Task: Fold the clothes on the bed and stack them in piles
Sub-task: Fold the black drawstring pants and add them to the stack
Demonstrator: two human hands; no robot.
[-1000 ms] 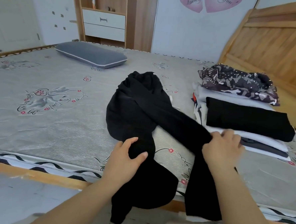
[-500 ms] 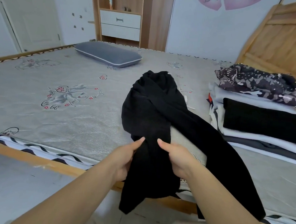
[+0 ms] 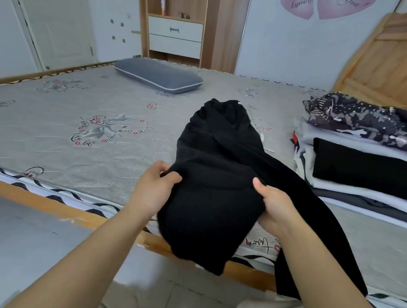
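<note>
While my left hand (image 3: pixel 156 189) pinches the left edge of the black garment (image 3: pixel 216 178), thumb on top and fingers curled under the cloth, my right hand (image 3: pixel 274 205) grips its right edge the same way, thumb pressed onto the fabric. Between my two hands the garment is bunched in a thick fold, its near part hanging over the wooden edge of the bed (image 3: pixel 52 201) toward me, its far part lying on the mattress beyond my fingers. One long black section runs under my right wrist and drops off the bed edge to the right of that arm.

Further right of my right hand sits the stack of folded clothes (image 3: pixel 363 170): a black piece on pale and grey layers, with a crumpled camouflage-patterned garment (image 3: pixel 366 121) lying on the far part of the pile. Well beyond my left hand, near the far side of the mattress, lies a grey pillow (image 3: pixel 157 76). Behind it stands a wooden cabinet with white drawers (image 3: pixel 175 36), and pink heart stickers (image 3: pixel 321 4) mark the wall.
</note>
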